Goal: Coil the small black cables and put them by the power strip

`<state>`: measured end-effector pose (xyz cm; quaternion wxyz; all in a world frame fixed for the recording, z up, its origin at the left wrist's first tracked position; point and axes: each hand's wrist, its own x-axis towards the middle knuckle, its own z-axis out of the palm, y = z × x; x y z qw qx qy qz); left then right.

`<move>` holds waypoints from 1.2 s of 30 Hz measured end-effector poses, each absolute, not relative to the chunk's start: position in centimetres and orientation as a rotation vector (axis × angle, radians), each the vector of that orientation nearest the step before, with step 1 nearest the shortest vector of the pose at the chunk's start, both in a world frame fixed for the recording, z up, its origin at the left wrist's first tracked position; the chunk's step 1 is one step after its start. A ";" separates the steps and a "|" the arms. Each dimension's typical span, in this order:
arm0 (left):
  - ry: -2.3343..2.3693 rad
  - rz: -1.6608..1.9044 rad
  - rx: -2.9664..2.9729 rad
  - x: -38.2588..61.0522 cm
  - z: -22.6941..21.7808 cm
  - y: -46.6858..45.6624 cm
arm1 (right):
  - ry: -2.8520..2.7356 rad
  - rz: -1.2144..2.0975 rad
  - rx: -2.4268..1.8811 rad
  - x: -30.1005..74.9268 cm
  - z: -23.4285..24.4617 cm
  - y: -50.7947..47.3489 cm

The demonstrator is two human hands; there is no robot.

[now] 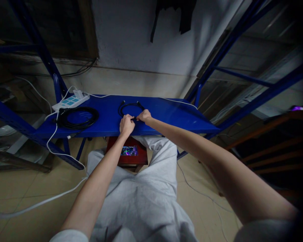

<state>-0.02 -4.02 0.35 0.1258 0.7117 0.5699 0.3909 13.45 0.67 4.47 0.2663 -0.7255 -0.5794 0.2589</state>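
Head view, from the left: a power strip [72, 102] bears a white plug [78, 94] at its far end; before it, a larger black coil [63, 120] lies apart from the hands, seemingly wound fully. Mid-tabletop [166, 112], a smaller black cable [120, 108] forms a loop, apparently handled but not yet let go. The left hand [127, 125] curls at its near side, fingers seemingly pinching it; the right hand [144, 115] pinches close by, its exact grip too small to tell.

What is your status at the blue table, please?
Left hand, right hand: on small black cable. Cable: looped on blue table. Larger black coil: left, clear of hands.
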 end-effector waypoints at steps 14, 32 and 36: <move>1.712 1.050 2.099 -0.1 0.9 -4.2 | -2.668 -0.140 -1.549 14.7 6.1 -0.4; 1.687 1.074 2.094 0.0 0.7 -4.1 | -2.871 -0.423 -1.204 19.9 10.1 2.3; 1.663 1.120 2.103 0.0 0.4 -3.8 | -2.451 -0.276 -1.663 22.9 7.2 2.2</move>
